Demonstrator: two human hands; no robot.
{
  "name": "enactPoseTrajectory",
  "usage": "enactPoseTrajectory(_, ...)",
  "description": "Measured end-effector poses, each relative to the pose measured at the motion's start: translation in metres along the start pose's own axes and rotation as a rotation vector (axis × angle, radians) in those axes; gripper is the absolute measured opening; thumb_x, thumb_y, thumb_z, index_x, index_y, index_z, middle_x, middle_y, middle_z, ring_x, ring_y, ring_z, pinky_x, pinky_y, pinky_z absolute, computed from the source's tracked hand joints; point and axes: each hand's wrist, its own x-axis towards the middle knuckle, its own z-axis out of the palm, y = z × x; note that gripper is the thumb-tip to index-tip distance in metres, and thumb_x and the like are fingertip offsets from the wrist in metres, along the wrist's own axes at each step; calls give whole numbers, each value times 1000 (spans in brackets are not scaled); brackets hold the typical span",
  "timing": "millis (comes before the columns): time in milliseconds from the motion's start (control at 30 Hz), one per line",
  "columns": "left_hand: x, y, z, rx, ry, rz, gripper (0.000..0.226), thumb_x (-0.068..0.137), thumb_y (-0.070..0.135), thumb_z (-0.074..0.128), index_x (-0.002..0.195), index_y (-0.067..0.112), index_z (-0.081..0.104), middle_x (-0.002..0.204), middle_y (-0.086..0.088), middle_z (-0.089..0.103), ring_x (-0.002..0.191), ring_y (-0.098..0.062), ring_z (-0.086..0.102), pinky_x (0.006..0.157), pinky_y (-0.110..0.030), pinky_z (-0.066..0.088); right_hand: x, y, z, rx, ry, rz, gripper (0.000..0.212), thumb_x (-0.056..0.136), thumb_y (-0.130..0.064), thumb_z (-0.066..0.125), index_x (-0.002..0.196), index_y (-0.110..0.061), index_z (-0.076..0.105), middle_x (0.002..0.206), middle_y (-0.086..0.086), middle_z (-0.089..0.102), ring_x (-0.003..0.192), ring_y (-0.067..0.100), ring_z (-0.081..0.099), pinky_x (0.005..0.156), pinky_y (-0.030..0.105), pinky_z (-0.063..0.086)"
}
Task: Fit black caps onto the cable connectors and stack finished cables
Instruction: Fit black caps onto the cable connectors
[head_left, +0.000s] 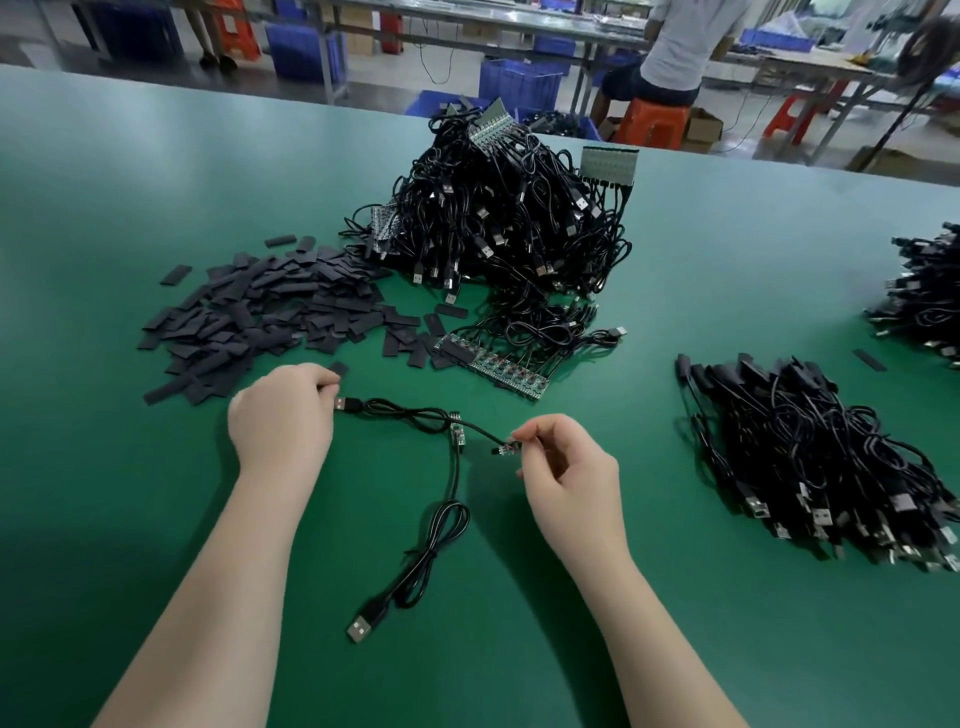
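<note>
My right hand (563, 470) pinches the small circuit-board end (505, 449) of a black USB cable (415, 413) just above the green table. My left hand (283, 415) has its fingers curled at the edge of the loose pile of flat black caps (260, 312), pinching a cap (332, 375) right above that cable's USB plug (347, 404). A second cable (441, 530) lies between my hands, its board (457, 434) up by the first cable and its USB plug (360, 631) near me. A stack of capped cables (810, 457) lies to the right.
A large tangled heap of cables on board strips (498, 218) stands at the centre back. One strip of boards (493, 364) lies in front of it. Another cable heap (924, 291) sits at the far right. A person sits at a bench beyond the table.
</note>
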Motion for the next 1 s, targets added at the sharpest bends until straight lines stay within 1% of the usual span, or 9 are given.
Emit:
enactPoseTrajectory(100,-5,4,-5,-20,57,26,19,89,15,68,104,22,75,86,-5,74,85,-32,64,81,-41,44,-1,1,-1,19,-11,-30,38,92,-1,55,78,-35,60,72,-8,64,65,23,57,55,18,41)
enactPoseTrajectory(267,-12,14,-12,-228,145,75,26,92,10,62,114,20,71,103,-2,73,90,-23,66,79,-37,50,0,2,-3,51,-104,-52,45,94,-1,51,78,-41,63,75,-8,66,64,23,57,56,27,44)
enactPoseTrajectory(433,-35,51,-16,-774,-111,133,32,87,12,70,101,40,71,95,23,69,88,7,64,77,-5,47,-2,2,0,67,-136,-77,35,97,-10,56,94,-44,64,86,-24,68,73,16,60,63,15,44)
enactPoseTrajectory(533,-52,70,-12,-871,-261,293,46,84,8,73,93,54,68,92,26,70,86,4,66,77,-7,48,1,2,-1,-10,-70,-106,27,94,-21,65,110,-43,65,94,-24,70,82,5,64,67,13,45)
enactPoseTrajectory(633,-62,77,-6,-926,-355,331,54,83,7,72,100,58,65,95,26,70,89,2,67,80,-8,48,4,2,-4,39,-38,-76,18,90,-20,71,100,-35,74,85,-23,72,77,-2,63,64,10,42)
enactPoseTrajectory(733,-65,76,-1,-889,-403,336,54,82,13,74,113,55,61,103,28,68,99,6,63,87,-6,44,6,0,-6,176,17,14,11,88,-17,73,86,-27,76,82,-14,75,74,-1,65,68,13,46)
enactPoseTrajectory(800,-63,74,1,-665,-422,412,56,81,23,76,126,49,56,118,32,61,112,11,53,95,-2,34,6,-1,-9,293,63,73,10,86,-14,75,80,-23,75,80,-4,75,72,6,66,67,15,50)
enactPoseTrajectory(867,-62,73,2,-399,-422,524,51,81,34,76,130,38,60,126,23,59,119,3,49,103,-14,35,7,-3,-12,367,106,108,15,84,-11,75,75,-21,71,75,-1,74,70,9,68,64,16,51)
enactPoseTrajectory(1000,-63,74,1,-283,-367,594,29,84,40,72,112,32,72,105,16,69,104,-9,59,93,-33,44,7,-4,-13,415,130,150,15,84,-10,75,74,-16,65,74,2,72,70,11,67,64,19,51)
